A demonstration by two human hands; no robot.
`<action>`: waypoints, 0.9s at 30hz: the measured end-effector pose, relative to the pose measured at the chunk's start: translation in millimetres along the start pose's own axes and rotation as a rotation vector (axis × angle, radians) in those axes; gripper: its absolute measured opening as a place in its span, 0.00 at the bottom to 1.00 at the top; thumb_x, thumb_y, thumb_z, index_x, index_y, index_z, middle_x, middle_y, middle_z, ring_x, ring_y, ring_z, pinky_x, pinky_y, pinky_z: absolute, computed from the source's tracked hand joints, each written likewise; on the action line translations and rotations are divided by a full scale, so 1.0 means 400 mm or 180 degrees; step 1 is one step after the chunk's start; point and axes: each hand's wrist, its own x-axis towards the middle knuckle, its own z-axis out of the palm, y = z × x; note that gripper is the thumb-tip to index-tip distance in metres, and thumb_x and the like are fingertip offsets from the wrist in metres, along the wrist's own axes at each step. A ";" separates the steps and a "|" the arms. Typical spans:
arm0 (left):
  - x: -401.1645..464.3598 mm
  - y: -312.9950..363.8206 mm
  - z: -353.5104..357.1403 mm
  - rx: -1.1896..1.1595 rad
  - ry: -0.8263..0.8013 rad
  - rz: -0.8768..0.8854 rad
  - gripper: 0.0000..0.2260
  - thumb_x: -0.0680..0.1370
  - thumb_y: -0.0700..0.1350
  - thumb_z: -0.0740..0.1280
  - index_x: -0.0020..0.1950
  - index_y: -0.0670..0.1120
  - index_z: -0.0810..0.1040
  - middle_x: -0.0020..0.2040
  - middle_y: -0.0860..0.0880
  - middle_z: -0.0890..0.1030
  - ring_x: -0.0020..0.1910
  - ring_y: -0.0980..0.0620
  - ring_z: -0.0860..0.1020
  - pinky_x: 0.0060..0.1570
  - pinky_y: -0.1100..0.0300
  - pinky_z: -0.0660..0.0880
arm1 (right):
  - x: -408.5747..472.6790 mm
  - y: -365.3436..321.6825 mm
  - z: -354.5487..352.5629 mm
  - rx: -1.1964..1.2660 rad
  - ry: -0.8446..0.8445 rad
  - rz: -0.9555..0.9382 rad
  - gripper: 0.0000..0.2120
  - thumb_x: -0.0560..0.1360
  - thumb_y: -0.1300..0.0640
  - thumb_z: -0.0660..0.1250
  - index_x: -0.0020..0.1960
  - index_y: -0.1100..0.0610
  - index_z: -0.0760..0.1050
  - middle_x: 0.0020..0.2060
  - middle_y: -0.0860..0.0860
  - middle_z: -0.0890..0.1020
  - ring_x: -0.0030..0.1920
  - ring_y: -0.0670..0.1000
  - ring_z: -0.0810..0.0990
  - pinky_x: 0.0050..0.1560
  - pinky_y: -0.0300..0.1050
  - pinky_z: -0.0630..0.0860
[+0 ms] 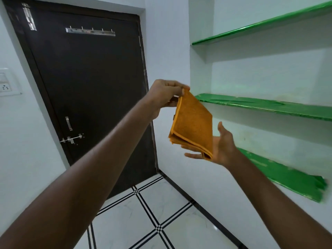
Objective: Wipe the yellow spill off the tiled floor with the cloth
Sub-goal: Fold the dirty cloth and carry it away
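One folded cloth, two hands, three shelves

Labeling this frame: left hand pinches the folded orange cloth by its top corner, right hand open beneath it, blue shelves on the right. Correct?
One error: the head view shows the shelves are green, not blue. Otherwise right: left hand pinches the cloth, right hand open beneath.

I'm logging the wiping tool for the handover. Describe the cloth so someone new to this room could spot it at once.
Look right of the dark door, in front of the green shelves set into the white wall. There the left hand pinches the top corner of the cloth, while its lower edge rests on the open right hand. It is a folded orange square with stitched edges, the only orange thing in view.
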 end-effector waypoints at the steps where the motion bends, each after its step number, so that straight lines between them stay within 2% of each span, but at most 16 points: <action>1: 0.003 -0.016 0.001 -0.0014 0.0018 -0.0225 0.09 0.81 0.39 0.68 0.58 0.43 0.85 0.53 0.46 0.85 0.46 0.54 0.84 0.44 0.63 0.82 | -0.009 0.027 0.005 0.0273 -0.0327 0.0156 0.47 0.73 0.21 0.50 0.76 0.56 0.64 0.71 0.69 0.73 0.70 0.74 0.73 0.72 0.77 0.62; 3: 0.006 -0.065 0.003 0.0019 0.0111 -0.0665 0.08 0.80 0.40 0.69 0.57 0.42 0.85 0.53 0.45 0.86 0.47 0.52 0.85 0.46 0.61 0.84 | -0.023 0.037 0.006 0.0563 -0.0492 0.0155 0.45 0.74 0.21 0.49 0.72 0.56 0.69 0.67 0.69 0.77 0.65 0.74 0.77 0.67 0.76 0.69; 5: 0.003 -0.121 0.002 0.0070 0.0198 -0.0999 0.08 0.80 0.40 0.70 0.57 0.42 0.85 0.51 0.44 0.86 0.43 0.53 0.85 0.45 0.60 0.84 | -0.033 0.023 0.008 0.0404 -0.0305 0.0027 0.43 0.75 0.23 0.50 0.68 0.58 0.74 0.62 0.65 0.82 0.61 0.70 0.82 0.61 0.70 0.77; 7: 0.000 -0.168 0.002 -0.0036 0.0223 -0.1177 0.08 0.80 0.39 0.69 0.58 0.41 0.84 0.50 0.44 0.85 0.41 0.53 0.85 0.46 0.59 0.84 | -0.047 0.004 0.011 0.0049 -0.0235 -0.0071 0.34 0.78 0.30 0.58 0.68 0.56 0.76 0.62 0.61 0.83 0.61 0.66 0.82 0.60 0.66 0.77; 9: -0.002 -0.208 0.008 -0.0155 0.0261 -0.1261 0.09 0.81 0.39 0.68 0.59 0.40 0.84 0.53 0.43 0.85 0.46 0.51 0.86 0.51 0.56 0.84 | -0.055 -0.010 0.008 -0.0388 -0.0143 -0.0121 0.22 0.78 0.42 0.65 0.66 0.54 0.78 0.61 0.58 0.84 0.59 0.63 0.83 0.60 0.62 0.78; 11: -0.013 -0.243 0.018 -0.0196 0.0264 -0.1320 0.09 0.82 0.40 0.67 0.59 0.40 0.83 0.54 0.42 0.85 0.49 0.49 0.86 0.53 0.55 0.84 | -0.055 -0.017 -0.003 -0.0754 0.0006 -0.0109 0.19 0.77 0.52 0.69 0.67 0.55 0.77 0.62 0.59 0.83 0.59 0.64 0.82 0.62 0.64 0.77; 13: -0.028 -0.279 0.039 -0.0262 0.0177 -0.1422 0.09 0.82 0.40 0.67 0.59 0.40 0.83 0.55 0.41 0.85 0.50 0.48 0.85 0.54 0.55 0.84 | -0.063 -0.019 -0.021 -0.0900 0.0161 -0.0036 0.18 0.78 0.56 0.68 0.67 0.57 0.76 0.63 0.60 0.82 0.61 0.65 0.81 0.61 0.65 0.77; 16: -0.054 -0.332 0.059 -0.0479 0.0100 -0.1516 0.11 0.82 0.42 0.67 0.61 0.39 0.82 0.57 0.40 0.85 0.54 0.45 0.85 0.57 0.52 0.82 | -0.085 -0.021 -0.041 -0.0985 0.0357 0.0045 0.11 0.82 0.56 0.64 0.63 0.57 0.76 0.59 0.60 0.83 0.59 0.64 0.82 0.53 0.63 0.79; 18: -0.074 -0.367 0.082 -0.0695 -0.0031 -0.1548 0.12 0.83 0.43 0.65 0.63 0.39 0.81 0.58 0.40 0.85 0.55 0.44 0.85 0.56 0.53 0.82 | -0.103 -0.015 -0.069 -0.0962 0.0550 0.0041 0.10 0.82 0.55 0.64 0.61 0.57 0.75 0.60 0.60 0.82 0.59 0.65 0.81 0.51 0.64 0.79; 22: -0.101 -0.417 0.138 -0.1283 -0.0385 -0.1553 0.15 0.84 0.46 0.62 0.64 0.39 0.80 0.58 0.41 0.85 0.56 0.43 0.85 0.58 0.52 0.81 | -0.152 -0.007 -0.107 -0.0927 0.0953 -0.0129 0.13 0.82 0.55 0.65 0.65 0.57 0.73 0.60 0.59 0.82 0.58 0.64 0.81 0.49 0.63 0.78; 27: -0.116 -0.437 0.235 -0.1790 -0.0996 -0.1552 0.18 0.84 0.50 0.62 0.66 0.39 0.79 0.59 0.40 0.85 0.57 0.43 0.85 0.54 0.53 0.82 | -0.260 0.022 -0.136 -0.0842 0.1495 -0.0422 0.17 0.82 0.53 0.65 0.69 0.55 0.70 0.61 0.58 0.81 0.59 0.64 0.80 0.50 0.63 0.78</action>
